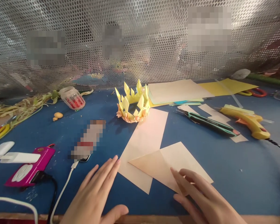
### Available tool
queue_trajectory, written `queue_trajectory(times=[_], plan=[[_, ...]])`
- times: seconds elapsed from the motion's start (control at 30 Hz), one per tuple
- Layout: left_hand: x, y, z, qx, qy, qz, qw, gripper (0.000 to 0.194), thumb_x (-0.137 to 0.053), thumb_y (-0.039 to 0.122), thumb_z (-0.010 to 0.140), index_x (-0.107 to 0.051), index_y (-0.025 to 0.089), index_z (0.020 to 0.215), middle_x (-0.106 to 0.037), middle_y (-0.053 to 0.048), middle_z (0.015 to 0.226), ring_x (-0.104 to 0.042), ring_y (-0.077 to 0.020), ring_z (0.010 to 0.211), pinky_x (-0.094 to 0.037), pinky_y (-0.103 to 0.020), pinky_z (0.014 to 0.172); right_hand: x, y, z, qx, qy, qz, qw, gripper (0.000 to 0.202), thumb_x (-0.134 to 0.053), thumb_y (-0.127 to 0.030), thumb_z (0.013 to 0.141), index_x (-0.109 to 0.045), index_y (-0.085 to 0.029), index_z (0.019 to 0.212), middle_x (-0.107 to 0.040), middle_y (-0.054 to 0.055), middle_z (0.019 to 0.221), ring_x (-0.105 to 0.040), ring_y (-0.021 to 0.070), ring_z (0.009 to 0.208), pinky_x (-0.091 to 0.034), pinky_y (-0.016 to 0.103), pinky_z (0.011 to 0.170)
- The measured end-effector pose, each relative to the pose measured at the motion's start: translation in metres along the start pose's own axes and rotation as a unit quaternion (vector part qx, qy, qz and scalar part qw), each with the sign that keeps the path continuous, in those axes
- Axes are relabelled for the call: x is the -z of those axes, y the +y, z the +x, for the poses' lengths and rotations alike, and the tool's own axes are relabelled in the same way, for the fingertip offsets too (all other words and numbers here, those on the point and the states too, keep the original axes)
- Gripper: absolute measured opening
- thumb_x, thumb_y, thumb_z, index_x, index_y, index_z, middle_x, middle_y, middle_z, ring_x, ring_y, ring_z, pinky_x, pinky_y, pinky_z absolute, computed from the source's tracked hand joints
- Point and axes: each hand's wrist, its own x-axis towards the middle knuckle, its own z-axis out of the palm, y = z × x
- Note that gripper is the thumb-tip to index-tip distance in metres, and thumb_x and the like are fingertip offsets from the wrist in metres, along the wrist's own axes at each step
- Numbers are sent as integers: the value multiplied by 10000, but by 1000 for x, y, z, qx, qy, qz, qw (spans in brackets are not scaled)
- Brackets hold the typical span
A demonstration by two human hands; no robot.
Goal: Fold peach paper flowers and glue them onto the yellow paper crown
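Note:
My right hand (198, 193) rests its fingertips on a cream sheet of paper (184, 158) with one corner folded over into a point at its left. That folded sheet partly overlaps a longer pale strip of paper (149, 133) beneath it. Left of both papers, my left hand (99, 189) hovers or lies over the blue table with its fingers stretched out and nothing in them. Behind the strip stands a folded paper crown (133, 105), yellow with peach-coloured pieces round its base.
On the right lie a green-black utility knife (210, 124), a yellow glue gun (247, 121) and paper scraps. Stacked paper sheets (179, 90) lie at the back. Leftward are a blurred phone on its cable, a magenta power strip (32, 165) and a plastic jar (72, 98). Perforated metal mesh (140, 40) rises behind.

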Motion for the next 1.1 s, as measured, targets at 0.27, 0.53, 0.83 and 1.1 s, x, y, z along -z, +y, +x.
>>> queue_trajectory(times=[0.27,0.53,0.83,1.1], plan=[[13,-5,50,-135,68,-67,986,420,-466,336,1141,-569,188,1521,-682,-52,1549,-691,-262,1351,-561,-423,1117,5,7,37,75,13,-94,993,535,-279,-333,1177,-469,-198,1658,-824,117,1207,-826,222,874,-670,303,654],[8,8,109,-238,15,-30,971,79,-769,219,942,-731,164,984,-764,-9,885,-748,-209,771,-625,-335,640,-5,5,37,104,5,-115,988,534,-305,-469,1167,-699,-124,1272,-807,159,1220,-811,261,870,-652,386,667],[-6,-11,129,-350,186,46,917,276,-530,-18,938,-668,162,781,-636,5,636,-589,-170,548,-457,-295,496,10,2,81,26,-170,9,985,158,-622,-180,966,-762,-129,912,-696,110,823,-600,215,594,-302,348,519],[31,-27,138,-121,412,-127,894,188,-688,19,980,-684,182,1075,-743,-27,936,-717,-160,895,-595,-301,881,24,58,138,-72,-236,350,904,738,-583,-773,952,-653,-182,1389,-648,-5,766,-551,146,608,-395,257,519]])
